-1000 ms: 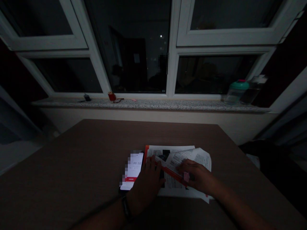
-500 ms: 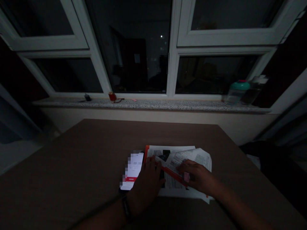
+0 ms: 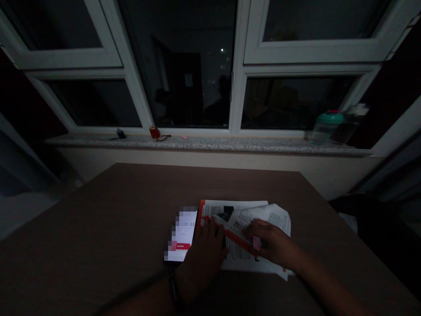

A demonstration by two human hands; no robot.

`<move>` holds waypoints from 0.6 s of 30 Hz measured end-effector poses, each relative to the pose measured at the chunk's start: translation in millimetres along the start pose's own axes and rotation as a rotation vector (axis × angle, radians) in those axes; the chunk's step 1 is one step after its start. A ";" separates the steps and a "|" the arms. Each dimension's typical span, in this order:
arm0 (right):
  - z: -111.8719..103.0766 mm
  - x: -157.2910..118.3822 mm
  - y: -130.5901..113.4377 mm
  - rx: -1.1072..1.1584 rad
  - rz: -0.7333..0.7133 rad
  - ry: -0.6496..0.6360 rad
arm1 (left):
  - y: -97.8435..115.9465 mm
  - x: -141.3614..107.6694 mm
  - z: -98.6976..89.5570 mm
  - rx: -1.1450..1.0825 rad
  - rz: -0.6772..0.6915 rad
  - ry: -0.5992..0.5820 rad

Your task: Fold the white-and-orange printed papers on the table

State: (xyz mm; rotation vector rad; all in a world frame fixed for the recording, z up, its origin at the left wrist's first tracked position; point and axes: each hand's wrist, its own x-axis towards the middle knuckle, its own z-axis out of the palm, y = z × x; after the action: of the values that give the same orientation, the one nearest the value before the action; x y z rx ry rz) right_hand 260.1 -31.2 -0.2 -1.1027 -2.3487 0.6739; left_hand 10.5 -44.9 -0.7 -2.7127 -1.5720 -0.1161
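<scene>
Left hand (image 3: 205, 259) + right hand (image 3: 271, 243) on loose papers (image 3: 278, 215)

Big white-framed window (image 3: 241, 66) ahead, panes dark w/ room reflected. Granite sill (image 3: 210, 144) below it. Brown wood-look surface (image 3: 98, 228) in front, well below sill. Papers lie on surface nr front edge, overlapping, some creased, w/ orange-red edge (image 3: 200, 217) at far left side. Orange-red strip (image 3: 233, 237) runs diagonally across papers, under both hands; exact item unclear. Phone (image 3: 180, 235) lies just left of papers, screen lit, timer reads 00:53, part of screen pixelated.

L hand: fingers spread, not gripping, resting on papers + strip, heel just beside phone. Dark wristband (image 3: 174, 289) on L wrist. R hand: fingers curled, on papers at strip; small pink item (image 3: 256, 242) at fingers, can't tell if held.

On sill: teal-lid clear bottle (image 3: 325, 129) + 2nd bottle (image 3: 348, 125) far R; small red item (image 3: 154, 132), glasses (image 3: 162, 138), small dark object (image 3: 120, 134) L side.
</scene>
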 end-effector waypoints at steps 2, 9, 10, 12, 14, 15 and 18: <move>0.1 -0.3 -0.1 0.017 0.007 -0.002 | 0.2 0.0 -0.9 -0.030 0.006 -0.004; 0.7 0.0 3.6 0.083 0.046 0.021 | -0.6 -0.1 -2.6 -0.045 -0.018 -0.045; 0.8 0.2 4.4 0.098 0.053 0.030 | -0.7 0.3 -3.4 -0.044 -0.017 -0.046; 1.0 0.3 6.0 0.114 0.069 0.046 | -1.0 1.1 -5.2 -0.047 -0.018 -0.048; 1.0 0.1 7.2 0.108 0.091 0.051 | -1.4 1.4 -6.4 -0.050 -0.023 -0.045; 1.0 -0.1 7.7 0.102 0.102 0.049 | -1.6 1.1 -6.7 -0.050 -0.024 -0.046; 0.8 -0.2 8.1 0.101 0.128 0.035 | -1.8 -0.5 -6.4 -0.054 -0.019 -0.045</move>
State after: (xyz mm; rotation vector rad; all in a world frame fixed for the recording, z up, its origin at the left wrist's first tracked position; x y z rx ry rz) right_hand 264.4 -27.0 -5.7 -1.2166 -2.2036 0.8037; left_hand 8.3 -44.7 5.6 -2.7601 -1.6300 -0.0998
